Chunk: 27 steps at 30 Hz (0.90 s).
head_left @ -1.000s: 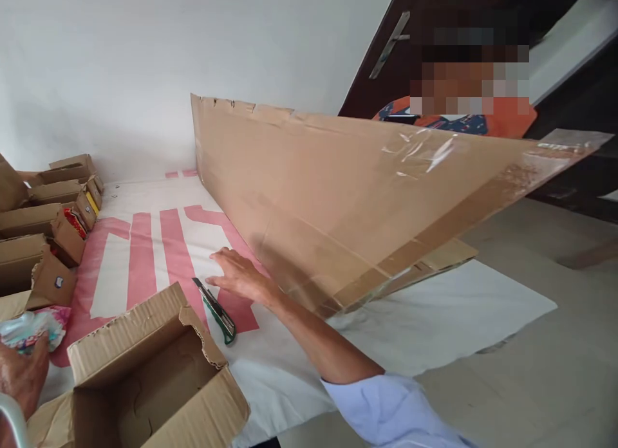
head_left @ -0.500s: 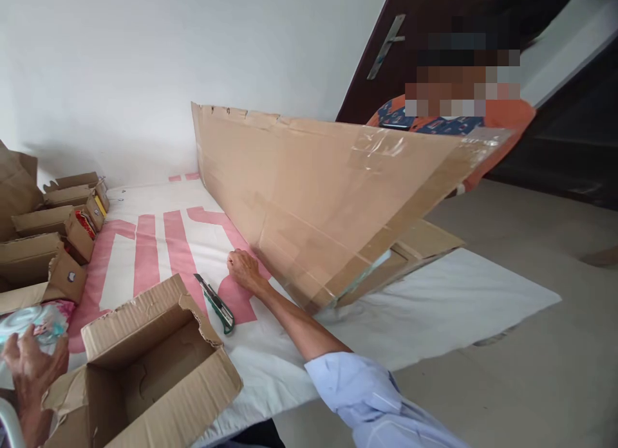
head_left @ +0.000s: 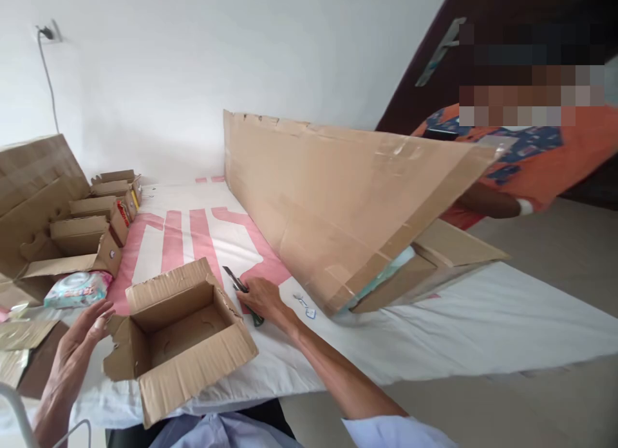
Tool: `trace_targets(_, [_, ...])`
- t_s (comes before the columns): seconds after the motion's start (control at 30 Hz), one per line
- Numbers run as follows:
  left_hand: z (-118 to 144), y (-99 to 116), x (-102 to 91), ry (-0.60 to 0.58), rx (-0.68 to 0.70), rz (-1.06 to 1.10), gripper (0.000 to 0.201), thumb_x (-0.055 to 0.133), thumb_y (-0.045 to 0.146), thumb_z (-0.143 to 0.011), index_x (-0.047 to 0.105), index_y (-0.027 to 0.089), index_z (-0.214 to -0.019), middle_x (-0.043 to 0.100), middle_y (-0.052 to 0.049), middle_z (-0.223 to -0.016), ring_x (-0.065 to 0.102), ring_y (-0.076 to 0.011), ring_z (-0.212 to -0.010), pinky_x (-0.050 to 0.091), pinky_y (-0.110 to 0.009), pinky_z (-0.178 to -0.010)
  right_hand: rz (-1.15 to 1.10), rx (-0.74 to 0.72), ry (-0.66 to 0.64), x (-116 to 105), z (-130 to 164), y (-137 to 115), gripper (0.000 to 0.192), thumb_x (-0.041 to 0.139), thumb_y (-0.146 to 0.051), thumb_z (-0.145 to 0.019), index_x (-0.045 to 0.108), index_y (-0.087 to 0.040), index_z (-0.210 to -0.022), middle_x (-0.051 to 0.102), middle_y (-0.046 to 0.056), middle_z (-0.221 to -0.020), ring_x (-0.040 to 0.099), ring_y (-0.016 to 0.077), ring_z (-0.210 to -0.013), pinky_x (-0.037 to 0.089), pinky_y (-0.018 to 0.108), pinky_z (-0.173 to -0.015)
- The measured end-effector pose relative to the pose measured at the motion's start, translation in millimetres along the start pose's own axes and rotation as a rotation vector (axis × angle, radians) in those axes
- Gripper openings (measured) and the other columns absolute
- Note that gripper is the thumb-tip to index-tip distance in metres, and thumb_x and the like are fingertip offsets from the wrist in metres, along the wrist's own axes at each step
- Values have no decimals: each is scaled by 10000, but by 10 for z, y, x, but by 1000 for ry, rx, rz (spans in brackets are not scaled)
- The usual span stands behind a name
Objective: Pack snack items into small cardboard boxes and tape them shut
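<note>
My right hand (head_left: 262,299) rests on a green box cutter (head_left: 238,287) that lies on the white and pink sheet (head_left: 434,332), its fingers closing over the handle. My left hand (head_left: 77,348) hovers open beside the left flap of an open empty cardboard box (head_left: 181,335). A large flattened cardboard panel (head_left: 338,197) with tape stands tilted to the right of the cutter. A person in an orange shirt (head_left: 555,152) holds it from behind.
Several small open cartons (head_left: 91,232) with goods line the left side. A pink and white packet (head_left: 77,288) lies beside them. A big brown box (head_left: 29,177) stands far left. A small tag (head_left: 309,311) lies near my right hand. A dark door (head_left: 483,10) is behind.
My right hand moved from the panel's lower edge back onto the box cutter. My left hand let go of the pink packet and opened by the empty box. The view swung right.
</note>
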<state>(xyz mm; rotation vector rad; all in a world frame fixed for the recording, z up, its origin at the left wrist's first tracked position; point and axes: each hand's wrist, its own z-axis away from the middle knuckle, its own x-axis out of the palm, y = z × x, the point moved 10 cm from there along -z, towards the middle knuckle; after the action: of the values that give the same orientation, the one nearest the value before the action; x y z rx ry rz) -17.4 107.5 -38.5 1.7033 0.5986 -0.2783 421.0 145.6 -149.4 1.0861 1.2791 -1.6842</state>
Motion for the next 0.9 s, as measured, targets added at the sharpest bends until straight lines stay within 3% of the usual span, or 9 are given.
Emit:
trace_targets(0.07, [108, -57, 42, -58, -24, 150, 827, 750, 824, -795, 738, 269, -1409, 743, -139, -1478, 674, -413, -1391, 675, -452, -956, 5, 15, -4, 17, 132, 68, 215, 624, -301, -972, 780, -166, -912, 827, 174, -1005, 758, 307, -938, 323, 345, -671])
trace_targets(0.2, [256, -159, 38, -8, 2, 270, 847, 783, 754, -829, 675, 246, -1497, 698, -170, -1528, 620, -400, -1453, 624, -458, -1052, 24, 10, 2, 127, 362, 167, 315, 564, -421, -1039, 758, -193, -940, 826, 158, -1035, 762, 316, -963, 326, 351, -665])
trace_targets(0.33, [356, -262, 183, -75, 16, 255, 879, 800, 775, -793, 698, 214, -1461, 731, -183, -1457, 713, -380, -1297, 596, -493, -1081, 0, -1, 65, 184, 405, 278, 332, 575, -499, -993, 737, -224, -903, 818, 156, -1037, 768, 344, -983, 406, 370, -701])
trace_targets(0.43, [441, -329, 361, -177, 6, 321, 917, 777, 771, -818, 650, 195, -1520, 734, -194, -1419, 752, -353, -1188, 613, -464, -1025, -221, -24, 191, 94, 368, 288, 370, 558, -569, -917, 738, -245, -905, 818, 153, -1047, 768, 360, -976, 495, 406, -748])
trace_targets(0.5, [504, -343, 467, -219, 11, 385, 920, 759, 737, -850, 598, 190, -1572, 725, -192, -1427, 749, -343, -1187, 605, -454, -1028, -486, -112, 178, 92, 372, 158, 448, 536, -660, -876, 734, -258, -857, 814, 132, -949, 765, 358, -928, 548, 423, -770])
trace_targets(0.6, [596, -374, 572, -218, -1, 396, 870, 775, 641, -859, 587, 196, -1582, 733, -170, -1409, 724, -344, -1206, 586, -464, -1052, -815, -237, 58, 149, 465, -131, 567, 529, -790, -852, 720, -264, -760, 790, 97, -817, 763, 349, -892, 605, 422, -794])
trace_targets(0.77, [696, -445, 684, -252, -45, 328, 688, 654, 527, -931, 617, 269, -1567, 735, -95, -1415, 676, -311, -1211, 599, -426, -1006, -857, -184, 74, 158, 594, -315, 650, 578, -859, -790, 811, -258, -870, 853, 128, -973, 779, 409, -1085, 640, 480, -917])
trace_targets(0.9, [678, -536, 723, -269, -82, 331, 613, 580, 531, -955, 670, 276, -1505, 730, -99, -1412, 695, -314, -1148, 628, -385, -834, -883, -281, -61, 156, 672, -581, 638, 641, -793, -816, 847, -262, -1104, 848, 133, -1212, 764, 392, -1231, 627, 475, -1018])
